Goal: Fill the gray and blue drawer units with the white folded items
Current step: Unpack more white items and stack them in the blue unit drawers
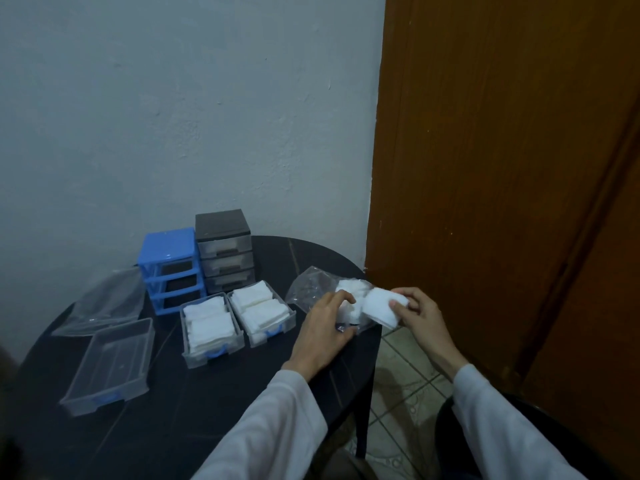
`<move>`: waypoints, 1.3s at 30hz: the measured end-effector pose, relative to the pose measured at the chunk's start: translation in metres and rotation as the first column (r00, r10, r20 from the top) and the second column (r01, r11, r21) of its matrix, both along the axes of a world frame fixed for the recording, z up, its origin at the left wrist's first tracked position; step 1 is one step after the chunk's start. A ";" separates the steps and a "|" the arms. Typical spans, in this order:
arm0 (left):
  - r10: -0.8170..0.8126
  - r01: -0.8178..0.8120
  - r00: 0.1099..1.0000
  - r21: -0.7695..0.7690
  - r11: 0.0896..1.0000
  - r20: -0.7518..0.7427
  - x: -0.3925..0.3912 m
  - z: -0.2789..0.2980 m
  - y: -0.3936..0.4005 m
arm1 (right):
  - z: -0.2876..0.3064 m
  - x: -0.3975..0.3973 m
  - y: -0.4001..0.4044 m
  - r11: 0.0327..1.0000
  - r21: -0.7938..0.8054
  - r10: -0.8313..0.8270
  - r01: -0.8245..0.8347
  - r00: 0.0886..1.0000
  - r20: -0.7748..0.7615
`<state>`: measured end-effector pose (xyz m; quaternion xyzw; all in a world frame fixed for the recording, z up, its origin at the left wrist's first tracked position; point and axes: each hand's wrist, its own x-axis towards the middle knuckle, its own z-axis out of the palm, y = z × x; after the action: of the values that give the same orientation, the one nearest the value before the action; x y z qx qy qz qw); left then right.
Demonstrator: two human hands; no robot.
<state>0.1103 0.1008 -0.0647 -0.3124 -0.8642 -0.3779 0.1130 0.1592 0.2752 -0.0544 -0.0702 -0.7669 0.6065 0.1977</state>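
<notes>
Black table [194, 393] by wall | left hand [320, 323] fingers curled on plastic bag [311, 289] | right hand [420, 311] fingers pinching white folded item [379, 306]

A pale wall [173, 116], plastered and slightly rough, is filling the upper left and looking bluish in the dim, cool light. A brown wooden door [502, 150] is standing to its right, meeting the wall along a vertical edge and running down to the floor. A round black table [214, 393] is sitting against the wall near the door, its glossy top showing faint lines, with one black leg showing at its right edge. The floor [405, 382] is showing beside the table, laid with light patterned tiles with darker joints. A dark curved chair edge [446, 420] is showing at lower right, near the door's base.
</notes>
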 end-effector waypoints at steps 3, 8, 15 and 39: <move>0.001 0.000 0.999 -0.003 1.000 0.041 0.001 0.002 0.000 | 0.009 0.002 0.003 1.000 -0.011 -0.014 0.014 1.000 -0.016; -0.019 0.014 0.988 0.033 0.999 0.150 0.007 0.010 -0.008 | 0.028 0.003 -0.008 0.995 -0.061 0.079 -0.082 0.995 -0.054; 0.184 -0.193 0.981 0.181 0.964 0.066 0.016 0.039 -0.076 | 0.044 -0.010 -0.065 0.977 0.064 0.206 -0.202 0.975 -0.081; 0.575 -0.694 0.711 0.273 0.666 0.406 0.053 0.010 -0.278 | 0.034 -0.040 -0.254 0.736 0.227 0.656 -0.638 0.755 -0.005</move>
<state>0.1629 -0.1774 -0.0552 0.1007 -0.8265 -0.5254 0.1753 0.1193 0.0209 -0.0207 0.2479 -0.7941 0.5548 0.0130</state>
